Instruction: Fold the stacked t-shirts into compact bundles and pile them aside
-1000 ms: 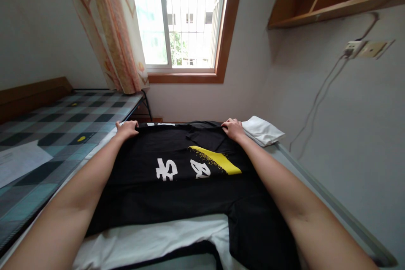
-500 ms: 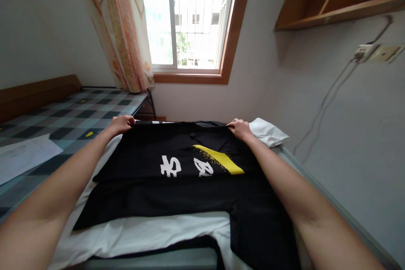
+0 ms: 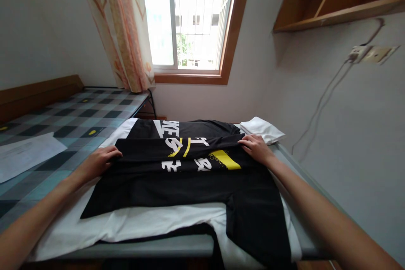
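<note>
A black T-shirt (image 3: 158, 192) with white lettering and yellow marks lies on a white garment (image 3: 133, 221), its body folded lengthwise into layers. At the left end of the fold is my left hand (image 3: 106, 160), open, with its fingertips resting on the cloth. My right hand (image 3: 256, 148) lies at the other end of the fold, near the shoulder, fingers slightly apart on the black cloth. Past the fold, another black printed part (image 3: 145, 130) shows white letters; whether it belongs to the same shirt I cannot tell. One black sleeve (image 3: 256, 228) spreads toward me.
A folded white cloth (image 3: 262, 130) sits at the far right of the grey-edged surface (image 3: 152, 249) under the clothes. To the left, a checked bed (image 3: 104, 105) carries a paper sheet (image 3: 30, 156). Cables (image 3: 322, 101) hang along the right wall below a wooden shelf (image 3: 341, 12).
Both hands have come nearer to me, lowering the upper edge of the black T-shirt. More printing and the black layer behind now show. The fingers have loosened from their pinch.
</note>
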The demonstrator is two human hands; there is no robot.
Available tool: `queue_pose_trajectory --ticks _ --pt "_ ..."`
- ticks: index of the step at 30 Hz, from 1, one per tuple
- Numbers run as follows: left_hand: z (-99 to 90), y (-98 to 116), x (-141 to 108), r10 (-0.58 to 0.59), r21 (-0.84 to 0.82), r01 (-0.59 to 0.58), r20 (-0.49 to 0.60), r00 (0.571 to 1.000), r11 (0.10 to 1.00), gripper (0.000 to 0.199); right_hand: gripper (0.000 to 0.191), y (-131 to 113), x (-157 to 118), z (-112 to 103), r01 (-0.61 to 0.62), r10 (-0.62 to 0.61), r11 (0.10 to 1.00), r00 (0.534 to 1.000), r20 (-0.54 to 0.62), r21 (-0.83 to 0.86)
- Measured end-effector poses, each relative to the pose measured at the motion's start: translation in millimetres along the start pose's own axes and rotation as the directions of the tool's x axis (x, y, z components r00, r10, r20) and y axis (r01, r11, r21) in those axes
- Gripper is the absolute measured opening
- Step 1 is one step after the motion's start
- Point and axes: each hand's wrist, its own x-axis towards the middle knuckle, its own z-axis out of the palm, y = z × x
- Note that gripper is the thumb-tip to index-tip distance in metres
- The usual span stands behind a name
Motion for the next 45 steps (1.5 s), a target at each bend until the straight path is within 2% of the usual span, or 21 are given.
queue_pose_trajectory --ticks 5,8,10,12,13,14,16,18,19,21,23,24,25,28,30,33,36,41,45 --pt "-6.4 11 -1 -0.021 0.042 0.023 -0.058 0.998 0.999 0.022 0.027 -5 9 -15 -0.086 0.084 0.994 0.996 -0.031 -0.068" --pt "-10.2 22 -3 -0.034 0.096 0.038 -0.038 0.999 0.995 0.022 0.026 -6 8 -15 -0.116 0.118 0.990 0.993 0.016 -0.079" --pt "-11.2 29 -3 -0.012 0.147 0.012 -0.002 1.000 0.989 0.028 0.026 -4 6 -14 -0.153 0.154 0.988 0.987 0.040 -0.036" --pt "-10.6 37 -1 0.032 0.171 -0.038 0.033 0.999 0.985 0.038 0.031 0 6 -15 -0.249 0.251 0.966 0.968 -0.020 0.065" --pt "-9.8 42 1 0.059 0.168 -0.066 0.047 0.997 0.984 0.042 0.033 3 7 -16 -0.312 0.325 0.939 0.942 -0.078 0.142" --pt "-8.5 48 4 0.085 0.158 -0.093 0.058 0.995 0.983 0.044 0.035 7 9 -19 -0.381 0.417 0.896 0.898 -0.140 0.228" --pt "-5.2 63 12 0.137 0.131 -0.145 0.069 0.988 0.981 0.043 0.036 12 14 -24 -0.509 0.611 0.772 0.759 -0.224 0.382" --pt "-1.3 83 23 0.198 0.130 -0.206 0.072 0.978 0.970 0.044 0.033 14 20 -26 -0.611 0.752 0.638 0.624 -0.210 0.469" --pt "0.9 95 29 0.233 0.140 -0.242 0.077 0.969 0.960 0.045 0.031 12 23 -26 -0.649 0.795 0.582 0.582 -0.171 0.491" --pt "5.8 120 43 0.281 0.180 -0.290 0.071 0.957 0.940 0.048 0.029 5 27 -20 -0.695 0.827 0.509 0.558 -0.067 0.508" --pt "11.7 145 56 0.347 0.201 -0.349 0.046 0.937 0.915 0.047 0.028 -6 27 -12 -0.723 0.822 0.491 0.569 0.016 0.486" --pt "15.0 157 61 0.379 0.206 -0.378 0.040 0.925 0.902 0.046 0.027 -12 25 -9 -0.727 0.806 0.509 0.590 0.040 0.461" --pt "18.5 169 67 0.409 0.213 -0.406 0.034 0.912 0.889 0.043 0.027 -17 23 -5 -0.714 0.775 0.550 0.630 0.056 0.433" --pt "29.6 199 84 0.478 0.229 -0.467 0.009 0.878 0.854 0.043 0.036 -31 15 0 -0.574 0.589 0.752 0.806 0.061 0.326" --pt "37.3 213 94 0.502 0.216 -0.487 -0.020 0.865 0.846 0.043 0.042 -37 10 -2 -0.483 0.483 0.849 0.874 0.058 0.211" --pt "50.0 226 105 0.505 0.188 -0.483 -0.095 0.858 0.855 0.050 0.039 -44 8 -7 -0.461 0.460 0.886 0.887 0.040 0.044" --pt "62.8 226 108 0.453 0.166 -0.429 -0.150 0.879 0.888 0.059 0.028 -48 10 -12 -0.443 0.442 0.896 0.897 -0.010 -0.034" --pt "75.0 216 104 0.377 0.114 -0.364 -0.133 0.916 0.924 0.059 0.022 -48 12 -18 -0.418 0.404 0.906 0.900 -0.162 -0.069" --pt "74.4 216 102 0.408 0.157 -0.383 -0.177 0.896 0.910 0.057 0.020 -40 6 -12 -0.412 0.412 0.910 0.911 -0.017 -0.050"
